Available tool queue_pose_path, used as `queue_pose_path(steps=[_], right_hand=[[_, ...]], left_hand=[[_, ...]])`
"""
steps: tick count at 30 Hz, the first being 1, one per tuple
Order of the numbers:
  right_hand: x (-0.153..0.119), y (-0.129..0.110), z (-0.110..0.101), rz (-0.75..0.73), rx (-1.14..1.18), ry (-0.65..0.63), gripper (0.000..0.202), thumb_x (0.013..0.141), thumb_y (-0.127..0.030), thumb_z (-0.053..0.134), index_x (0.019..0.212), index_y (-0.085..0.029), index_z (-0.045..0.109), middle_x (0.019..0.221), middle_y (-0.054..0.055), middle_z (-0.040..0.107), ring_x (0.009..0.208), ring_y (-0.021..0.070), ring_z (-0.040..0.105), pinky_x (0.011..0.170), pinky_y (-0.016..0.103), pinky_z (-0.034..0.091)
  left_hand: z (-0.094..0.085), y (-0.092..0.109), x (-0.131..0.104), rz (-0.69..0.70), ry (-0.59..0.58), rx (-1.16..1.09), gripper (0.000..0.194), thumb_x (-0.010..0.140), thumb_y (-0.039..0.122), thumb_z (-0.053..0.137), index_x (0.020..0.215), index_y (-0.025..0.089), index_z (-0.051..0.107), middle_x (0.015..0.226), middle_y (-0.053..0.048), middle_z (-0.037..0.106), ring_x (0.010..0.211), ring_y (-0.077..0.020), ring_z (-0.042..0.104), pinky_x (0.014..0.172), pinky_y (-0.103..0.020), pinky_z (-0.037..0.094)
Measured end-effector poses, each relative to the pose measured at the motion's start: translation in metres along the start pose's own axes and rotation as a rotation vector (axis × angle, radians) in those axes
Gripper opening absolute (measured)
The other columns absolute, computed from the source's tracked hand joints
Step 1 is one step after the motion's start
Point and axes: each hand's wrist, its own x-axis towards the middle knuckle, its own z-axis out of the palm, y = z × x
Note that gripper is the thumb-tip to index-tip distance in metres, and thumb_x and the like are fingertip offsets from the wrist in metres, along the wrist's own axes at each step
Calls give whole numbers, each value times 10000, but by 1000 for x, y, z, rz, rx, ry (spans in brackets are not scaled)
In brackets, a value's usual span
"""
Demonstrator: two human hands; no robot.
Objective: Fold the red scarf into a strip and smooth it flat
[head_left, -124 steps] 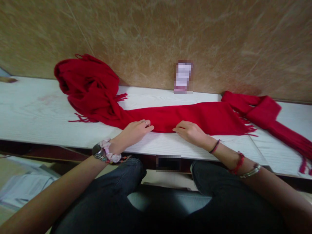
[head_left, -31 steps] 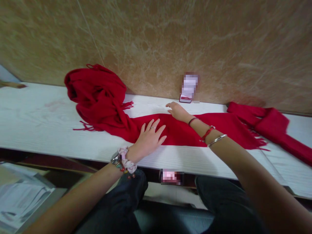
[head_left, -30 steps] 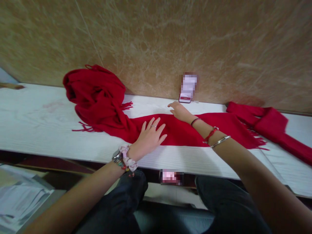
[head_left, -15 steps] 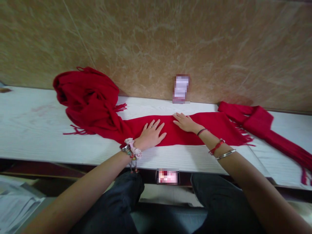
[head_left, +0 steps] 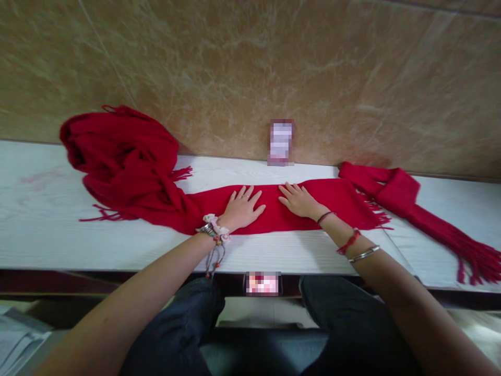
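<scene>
A red fringed scarf (head_left: pixel 270 222) lies as a smooth flat strip across the white table. Its left part rises into a loose, bunched heap (head_left: pixel 117 151) with tassels poking out. My left hand (head_left: pixel 243 208) rests palm down on the strip, fingers spread. A short distance to its right, my right hand (head_left: pixel 299 200) also lies flat on the cloth with its fingers extended. Neither hand grips anything. Just past the strip's fringed right end is another folded red scarf (head_left: pixel 401 189), whose long tassels trail toward the table's front edge.
A tiled, brown marbled wall (head_left: pixel 235 78) borders the far side of the white table (head_left: pixel 242 256). Against it stands a small pixelated object (head_left: pixel 281 142). Another pixelated screen (head_left: pixel 262 283) sits at the near edge, above my knees. Papers (head_left: pixel 18 339) lie low at left.
The view has turned slightly right, so the table and scarves appear farther left. Both hands have slid a little to the right along the strip, still flat and spread.
</scene>
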Motion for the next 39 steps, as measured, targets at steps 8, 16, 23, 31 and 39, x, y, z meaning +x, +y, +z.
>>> queue_pose_path(steps=[8,16,23,31,39], right_hand=[[1,21,-3,117,-44,136,484,931,-289,257,1280,4,419,1359,241,391,1276,300,334,1006,455,300],[-22,-22,5,-253,110,114,551,936,-375,243,1360,-31,318,1428,196,296,1323,276,257,1026,453,314],[-29,7,-2,-69,-3,90,494,911,-234,269,1294,59,378,1372,266,352,1303,322,284,1020,495,300],[-34,-27,4,-218,121,134,534,920,-300,306,1346,21,326,1418,227,295,1317,297,259,1053,448,278],[-33,4,4,-90,25,98,519,922,-272,293,1303,74,360,1374,281,339,1314,324,251,1048,453,275]], left_hand=[[-1,-1,1,-3,8,-5,572,900,500,233,1388,209,301,1471,-91,239,1341,-284,209,1063,-462,209],[0,0,0,-6,31,6,552,906,481,245,1381,207,314,1465,-83,257,1338,-274,224,1061,-456,218],[-3,2,-1,5,28,-5,543,908,467,259,1378,201,321,1463,-88,260,1337,-278,225,1060,-462,224],[1,1,-2,8,88,-7,507,910,423,284,1348,184,374,1443,-98,306,1325,-266,259,1058,-443,241],[-3,2,-2,-4,61,-9,504,911,420,282,1351,190,367,1446,-80,303,1328,-246,255,1068,-417,229]])
